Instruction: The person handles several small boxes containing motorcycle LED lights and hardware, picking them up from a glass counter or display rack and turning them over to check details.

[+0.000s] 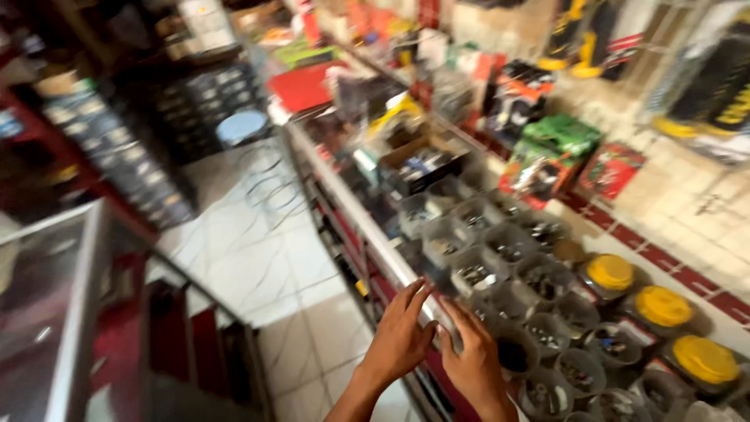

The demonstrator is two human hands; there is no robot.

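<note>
Both hands reach toward the metal edge of the counter [367, 227], side by side and nearly touching. The left hand [400, 337] has its fingers [416, 295] extended and slightly spread, tips at the counter edge. The right hand [473, 355] lies flat, fingers loosely together, and seems to rest on a clear plastic tub [478, 273] of small hardware, though blur makes contact uncertain. Yellow-lidded jars [662, 306] stand well to the right.

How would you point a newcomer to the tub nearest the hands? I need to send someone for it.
Find the glass counter covered in rows of clear tubs. The right hand rests at its front edge; the tub sits just beyond its fingers. Unlike the paler tubs around it, its inside looks dark, and it has no yellow lid.
</note>
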